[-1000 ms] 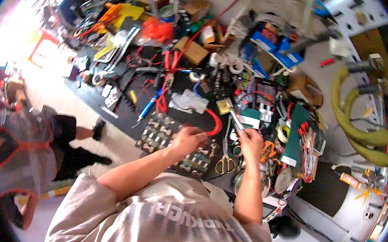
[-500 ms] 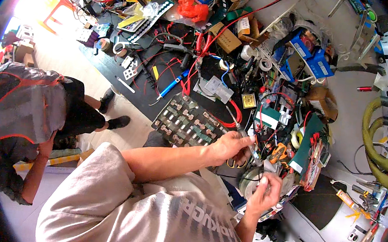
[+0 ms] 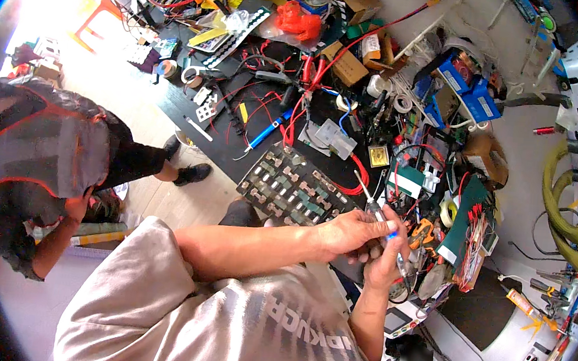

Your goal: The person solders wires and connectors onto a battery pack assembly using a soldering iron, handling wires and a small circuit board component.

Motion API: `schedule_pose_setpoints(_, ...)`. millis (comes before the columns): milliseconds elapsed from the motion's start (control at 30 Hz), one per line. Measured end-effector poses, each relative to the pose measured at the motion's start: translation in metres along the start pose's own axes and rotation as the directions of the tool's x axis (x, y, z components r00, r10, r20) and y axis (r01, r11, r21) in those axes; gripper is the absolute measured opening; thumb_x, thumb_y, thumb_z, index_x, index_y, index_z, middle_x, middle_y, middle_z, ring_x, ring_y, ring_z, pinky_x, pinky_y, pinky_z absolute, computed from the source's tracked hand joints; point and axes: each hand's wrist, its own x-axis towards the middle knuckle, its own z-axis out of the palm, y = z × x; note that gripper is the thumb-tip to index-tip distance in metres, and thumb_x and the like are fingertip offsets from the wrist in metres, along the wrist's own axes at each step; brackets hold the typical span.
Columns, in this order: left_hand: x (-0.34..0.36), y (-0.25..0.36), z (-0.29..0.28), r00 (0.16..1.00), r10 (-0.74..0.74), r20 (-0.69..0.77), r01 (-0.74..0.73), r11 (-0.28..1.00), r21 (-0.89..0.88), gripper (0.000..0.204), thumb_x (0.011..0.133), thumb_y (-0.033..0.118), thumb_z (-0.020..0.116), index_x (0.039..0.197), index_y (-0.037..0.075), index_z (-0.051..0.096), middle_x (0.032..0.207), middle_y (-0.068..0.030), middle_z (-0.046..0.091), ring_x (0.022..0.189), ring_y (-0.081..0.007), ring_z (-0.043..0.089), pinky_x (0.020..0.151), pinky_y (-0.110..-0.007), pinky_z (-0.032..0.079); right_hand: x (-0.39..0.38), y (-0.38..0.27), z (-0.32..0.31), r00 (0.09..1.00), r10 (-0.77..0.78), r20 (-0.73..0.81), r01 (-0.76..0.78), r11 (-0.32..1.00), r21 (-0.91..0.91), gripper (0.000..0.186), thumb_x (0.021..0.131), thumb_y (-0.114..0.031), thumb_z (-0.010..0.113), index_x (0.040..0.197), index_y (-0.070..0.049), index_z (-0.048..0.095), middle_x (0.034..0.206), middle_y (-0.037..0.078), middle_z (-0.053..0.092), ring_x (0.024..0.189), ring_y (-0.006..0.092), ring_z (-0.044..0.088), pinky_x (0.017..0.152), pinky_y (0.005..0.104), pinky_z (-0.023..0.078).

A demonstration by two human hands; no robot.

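While the person in the pale shirt point(image 3: 222, 312) is bending over the crowded bench, both hands are meeting around one slim pen-like tool point(image 3: 373, 206). The left hand point(image 3: 347, 235) is closing narrowly about its shaft, the thumb lying along it; the other fingers are curling underneath, and from where I'm standing I cannot make out how they are pressing. The right hand point(image 3: 388, 254) is wrapping the rear part, its grip partly covered by the left thumb. Between the two hands a bit of blue is showing on the tool, and its lower end is running out below the right hand toward a dark, blurry tangle.

The thin tip is pointing away from the body, over the loop of red wires point(image 3: 360, 178); whether it is touching them I cannot tell. Just left of the tip a dark board point(image 3: 289, 184) with rows of metal tabs is lying aslant, its near edge partly hiding behind the left forearm. Beyond it a blue pen-shaped tool point(image 3: 265, 135) is resting on the black bench top point(image 3: 199, 146).

At the left a co-worker point(image 3: 44, 145) is leaning down, partly lost in the dark rim, and glare is swallowing the far corner. On the right a thick yellow-green hose point(image 3: 554, 224) is running out of sight.
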Motion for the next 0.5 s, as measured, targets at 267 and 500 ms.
schedule_pose_setpoints(267,-0.044,-0.006,-0.099,0.791,0.599,-0.124,-0.055,0.271,0.961,0.019,0.092,0.018,0.069,0.105,0.005,0.074,0.095,-0.0170,0.074,0.091,-0.0374,0.072,0.078,-0.046,0.059,0.035,-0.002,0.000,1.000,0.012,-0.013,-0.010,0.989,0.148,0.070,0.106,-0.058,0.052,0.140,0.004,0.055,0.113,0.020,0.073,0.095,0.0243,0.071,0.086,0.0350,0.054)
schedule_pose_setpoints(500,-0.018,0.027,-0.178,0.633,0.769,0.086,0.247,-0.306,0.919,0.021,0.076,0.019,0.075,0.095,0.010,0.075,0.113,-0.0094,0.064,0.124,-0.0325,0.052,0.099,-0.046,0.043,0.038,0.003,0.008,0.994,0.110,0.020,-0.112,0.970,0.218,0.051,0.108,-0.040,0.056,0.138,0.001,0.059,0.112,0.018,0.075,0.092,0.0213,0.072,0.082,0.0324,0.054)
